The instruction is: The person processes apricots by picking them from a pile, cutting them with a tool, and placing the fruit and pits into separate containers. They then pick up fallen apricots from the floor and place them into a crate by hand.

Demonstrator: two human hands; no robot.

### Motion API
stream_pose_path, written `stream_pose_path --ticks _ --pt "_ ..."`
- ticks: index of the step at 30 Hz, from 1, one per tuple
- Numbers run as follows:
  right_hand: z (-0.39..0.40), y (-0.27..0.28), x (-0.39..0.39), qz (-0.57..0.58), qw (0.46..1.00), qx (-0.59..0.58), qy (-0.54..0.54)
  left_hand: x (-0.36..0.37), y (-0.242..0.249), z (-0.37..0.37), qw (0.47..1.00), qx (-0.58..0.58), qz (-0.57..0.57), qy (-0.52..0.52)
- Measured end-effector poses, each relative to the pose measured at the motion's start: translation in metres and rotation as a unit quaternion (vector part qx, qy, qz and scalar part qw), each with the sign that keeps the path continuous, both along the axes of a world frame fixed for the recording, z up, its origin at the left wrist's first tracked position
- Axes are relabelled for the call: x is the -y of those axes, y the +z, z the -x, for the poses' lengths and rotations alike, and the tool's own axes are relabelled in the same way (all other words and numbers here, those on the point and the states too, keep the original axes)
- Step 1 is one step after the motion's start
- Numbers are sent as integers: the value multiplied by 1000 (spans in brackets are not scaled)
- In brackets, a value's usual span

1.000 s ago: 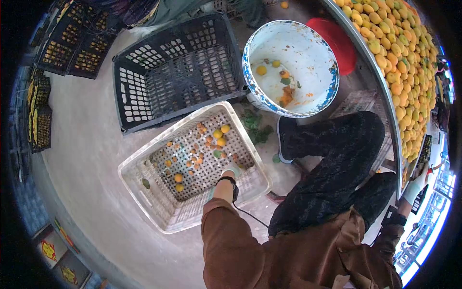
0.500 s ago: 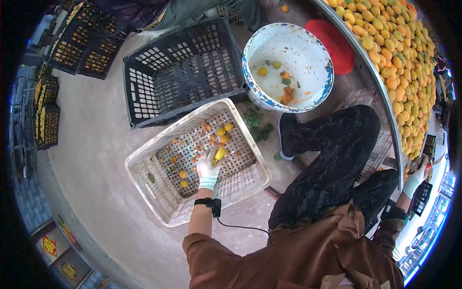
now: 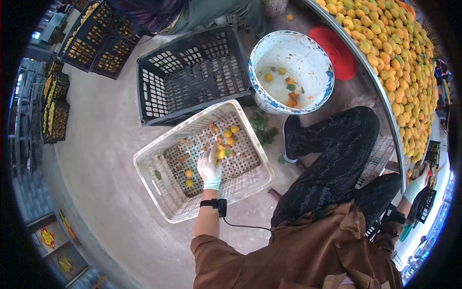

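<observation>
Within the white plastic crate [image 3: 237,181], a yellow fruit [image 3: 220,153] is gripped in the gloved left hand [image 3: 210,166], with loose yellow fruits [image 3: 189,183] and small brownish pieces [image 3: 181,159] scattered around it on the crate's floor. The step in hand is judged to be the picking-up of single fruit, and a lift would call for the grip to be kept firm and the crate's rim to be cleared. Well to the crate's right, by the heaped fruit [image 3: 402,62], a small red item [image 3: 429,174] is seen at the gloved right hand [image 3: 420,182], whose closure cannot be told.
</observation>
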State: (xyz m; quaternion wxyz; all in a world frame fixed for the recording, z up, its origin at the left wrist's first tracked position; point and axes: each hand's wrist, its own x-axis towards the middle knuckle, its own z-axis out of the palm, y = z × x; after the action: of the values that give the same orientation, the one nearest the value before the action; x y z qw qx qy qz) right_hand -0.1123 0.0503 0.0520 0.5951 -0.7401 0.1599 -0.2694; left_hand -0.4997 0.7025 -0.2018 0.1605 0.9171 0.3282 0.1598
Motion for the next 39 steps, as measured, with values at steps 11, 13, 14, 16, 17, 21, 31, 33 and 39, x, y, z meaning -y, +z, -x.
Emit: stream_pose_path --ticks 11,13,14,16,17,21,31,33,39 --pt "-2 4 -21 -27 999 -30 -17 13 -65 29 830 234 487 136" --pt "-4 3 -17 -26 999 -30 -17 12 -56 35 745 272 594 136" --pt "-4 2 -15 -24 999 -29 -16 10 -52 36 645 305 688 132" --pt "2 10 -33 -30 998 -47 -26 8 -47 37 562 339 740 149" --pt "4 12 -40 -35 997 -66 -35 6 -45 38 473 369 782 164" --pt "0 4 -24 -31 998 -51 -25 -9 -19 25 423 389 784 236" --pt "2 -5 -11 -93 995 29 23 -86 25 -10 636 200 735 125" --pt "-4 -4 -7 -101 995 2 -6 -99 47 -28 670 194 702 139" --pt "-5 1 -10 -101 994 -31 -30 -142 60 -84 649 206 719 139"
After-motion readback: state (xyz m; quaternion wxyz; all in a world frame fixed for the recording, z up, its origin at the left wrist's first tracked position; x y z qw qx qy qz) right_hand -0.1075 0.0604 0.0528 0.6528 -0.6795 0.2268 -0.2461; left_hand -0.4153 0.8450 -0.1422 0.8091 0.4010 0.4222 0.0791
